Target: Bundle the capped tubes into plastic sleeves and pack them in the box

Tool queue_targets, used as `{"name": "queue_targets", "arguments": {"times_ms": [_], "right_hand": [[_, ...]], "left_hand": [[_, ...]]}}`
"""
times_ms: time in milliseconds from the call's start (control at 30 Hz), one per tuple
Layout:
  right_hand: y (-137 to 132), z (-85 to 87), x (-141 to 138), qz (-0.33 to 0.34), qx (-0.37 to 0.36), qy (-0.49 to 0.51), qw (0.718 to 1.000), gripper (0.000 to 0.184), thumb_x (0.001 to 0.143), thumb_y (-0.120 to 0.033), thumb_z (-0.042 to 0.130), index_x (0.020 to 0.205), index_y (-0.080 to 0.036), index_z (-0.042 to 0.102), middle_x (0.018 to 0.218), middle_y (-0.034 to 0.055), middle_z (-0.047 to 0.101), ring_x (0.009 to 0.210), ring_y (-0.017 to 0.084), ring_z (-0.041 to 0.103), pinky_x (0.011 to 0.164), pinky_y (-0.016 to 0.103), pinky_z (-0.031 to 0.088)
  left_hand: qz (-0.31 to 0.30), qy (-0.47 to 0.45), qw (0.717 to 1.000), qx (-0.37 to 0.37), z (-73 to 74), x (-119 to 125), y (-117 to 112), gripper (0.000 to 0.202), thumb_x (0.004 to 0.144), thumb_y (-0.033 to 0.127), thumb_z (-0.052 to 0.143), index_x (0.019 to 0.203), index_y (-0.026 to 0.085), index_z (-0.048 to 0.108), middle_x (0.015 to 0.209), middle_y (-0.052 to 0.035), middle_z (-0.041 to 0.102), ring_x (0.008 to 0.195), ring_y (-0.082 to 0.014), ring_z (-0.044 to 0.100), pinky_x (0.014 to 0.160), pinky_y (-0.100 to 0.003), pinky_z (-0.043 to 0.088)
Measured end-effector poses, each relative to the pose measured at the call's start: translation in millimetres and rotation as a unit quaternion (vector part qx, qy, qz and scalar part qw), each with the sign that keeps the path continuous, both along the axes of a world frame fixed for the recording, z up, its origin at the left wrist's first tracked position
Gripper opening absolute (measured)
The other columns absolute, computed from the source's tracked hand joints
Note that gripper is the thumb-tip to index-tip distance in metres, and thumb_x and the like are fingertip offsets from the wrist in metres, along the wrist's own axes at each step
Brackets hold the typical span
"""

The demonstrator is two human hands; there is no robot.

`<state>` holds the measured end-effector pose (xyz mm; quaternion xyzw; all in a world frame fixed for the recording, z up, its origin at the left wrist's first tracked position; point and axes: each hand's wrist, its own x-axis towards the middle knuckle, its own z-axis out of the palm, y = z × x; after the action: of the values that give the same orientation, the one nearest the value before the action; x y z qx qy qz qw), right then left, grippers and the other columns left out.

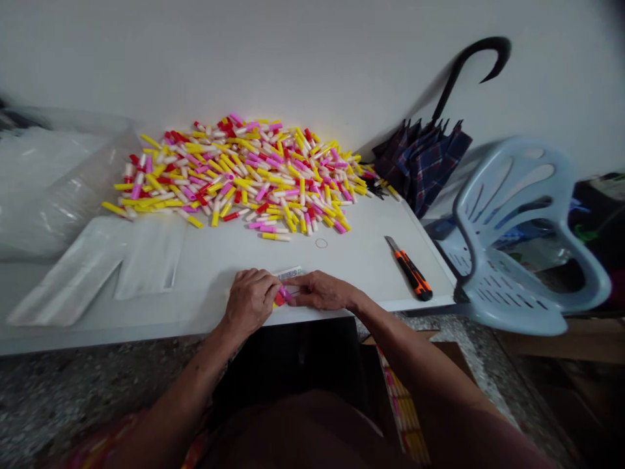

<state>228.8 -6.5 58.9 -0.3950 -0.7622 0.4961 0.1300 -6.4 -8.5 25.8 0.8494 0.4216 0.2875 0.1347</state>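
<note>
My left hand [251,298] is curled over a few small capped tubes [282,296] with red, pink and yellow ends, close to the table's front edge. My right hand [321,290] meets it from the right, thumb and fingers pinched at the pink end of the bundle. Behind the fingertips lies a white printed strip [291,271], partly covered by the hands. Most of the held tubes are hidden under the left palm. Beyond the hands spreads a large pile of similar tubes [258,172], each pale with a yellow, pink or red end.
Flat plastic sleeves [149,254] lie at left beside a big plastic bag [63,189]. An orange and black utility knife [410,268] rests at right, blade out. A folded umbrella [424,156] leans on the wall near a blue chair [517,241]. Below sits a box of packed tubes [405,417].
</note>
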Motion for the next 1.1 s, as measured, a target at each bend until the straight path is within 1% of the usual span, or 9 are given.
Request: {"name": "queue_targets", "arguments": {"times_ms": [100,267,333,500,600,733,833,967,1100], "right_hand": [[-1.6,-0.8,-0.7,-0.021,0.006,-0.012,1.000,0.055,0.097,-0.034,0.071,0.151,-0.029,0.063,0.069,-0.0048,0.058,0.063,0.012,0.049,0.066,0.023,0.041],[-4.5,-9.1,5.7,-0.044,-0.118,0.035,0.991,0.054,0.093,-0.041,0.074,0.145,-0.027,0.068,0.064,-0.0063,0.054,0.053,0.010,0.043,0.055,0.022,0.040],[-5.6,-11.8,6.3,-0.059,-0.133,0.041,0.988,0.052,0.092,-0.043,0.074,0.142,-0.027,0.070,0.065,-0.0058,0.057,0.053,0.010,0.042,0.053,0.022,0.040],[-4.8,-12.1,-3.4,-0.052,-0.057,0.039,0.996,0.037,0.092,-0.038,0.074,0.127,-0.028,0.080,0.089,-0.0017,0.077,0.073,0.015,0.061,0.071,0.024,0.049],[-5.0,-11.7,-6.3,-0.060,-0.026,0.040,0.997,0.034,0.091,-0.038,0.076,0.123,-0.029,0.082,0.093,-0.0021,0.078,0.083,0.018,0.064,0.078,0.025,0.050],[-8.1,-11.2,-1.0,-0.076,-0.144,0.053,0.985,0.051,0.087,-0.044,0.081,0.135,-0.026,0.075,0.063,-0.0058,0.061,0.052,0.009,0.049,0.053,0.021,0.043],[-8.5,-8.7,-0.1,-0.082,-0.242,0.051,0.966,0.058,0.088,-0.048,0.080,0.141,-0.026,0.071,0.059,-0.0074,0.054,0.043,0.007,0.049,0.043,0.018,0.039],[-5.3,-4.8,-9.7,-0.090,-0.281,0.053,0.954,0.050,0.094,-0.047,0.075,0.139,-0.027,0.071,0.066,-0.0050,0.060,0.045,0.007,0.058,0.043,0.017,0.045],[-6.8,-5.1,-18.9,-0.092,-0.272,0.061,0.956,0.048,0.094,-0.048,0.074,0.135,-0.024,0.074,0.068,-0.0042,0.060,0.046,0.007,0.059,0.042,0.017,0.046]], "left_hand": [[0.008,-0.036,0.999,-0.023,0.1,-2.5,-0.5,0.019,0.101,0.026,0.056,0.087,0.024,0.069,0.088,-0.0032,0.074,0.086,-0.0222,0.065,0.087,-0.042,0.045],[0.011,-0.060,0.997,-0.049,-2.1,-5.9,-1.3,0.015,0.100,0.027,0.059,0.089,0.024,0.069,0.088,-0.0022,0.074,0.087,-0.0219,0.065,0.087,-0.041,0.046],[0.012,-0.058,0.997,-0.053,-2.0,-5.2,-1.9,0.015,0.100,0.025,0.059,0.088,0.024,0.068,0.087,-0.0018,0.073,0.086,-0.0220,0.065,0.087,-0.041,0.045],[0.016,-0.043,0.999,-0.018,-2.2,-1.3,-3.8,0.017,0.100,0.023,0.058,0.085,0.023,0.066,0.085,-0.0026,0.072,0.085,-0.0231,0.063,0.087,-0.043,0.044],[0.013,-0.041,0.999,-0.019,-2.1,-2.8,-2.8,0.017,0.101,0.023,0.057,0.085,0.023,0.066,0.085,-0.0025,0.072,0.085,-0.0230,0.064,0.087,-0.042,0.044],[0.013,-0.072,0.996,-0.046,-2.3,-7.8,-1.2,0.017,0.102,0.028,0.059,0.086,0.024,0.066,0.086,-0.0018,0.071,0.086,-0.0219,0.064,0.088,-0.041,0.045],[0.014,-0.079,0.996,-0.042,-3.4,-8.3,-2.1,0.018,0.102,0.028,0.058,0.086,0.023,0.066,0.086,-0.0020,0.071,0.086,-0.0216,0.063,0.089,-0.041,0.044],[0.011,-0.064,0.997,-0.028,-3.9,-4.7,-4.3,0.018,0.103,0.026,0.057,0.087,0.022,0.065,0.087,-0.0025,0.071,0.087,-0.0220,0.062,0.089,-0.042,0.044],[0.006,-0.053,0.998,-0.026,-2.9,-3.7,-3.3,0.018,0.103,0.024,0.056,0.087,0.022,0.065,0.086,-0.0026,0.071,0.087,-0.0223,0.062,0.088,-0.042,0.044]]}}
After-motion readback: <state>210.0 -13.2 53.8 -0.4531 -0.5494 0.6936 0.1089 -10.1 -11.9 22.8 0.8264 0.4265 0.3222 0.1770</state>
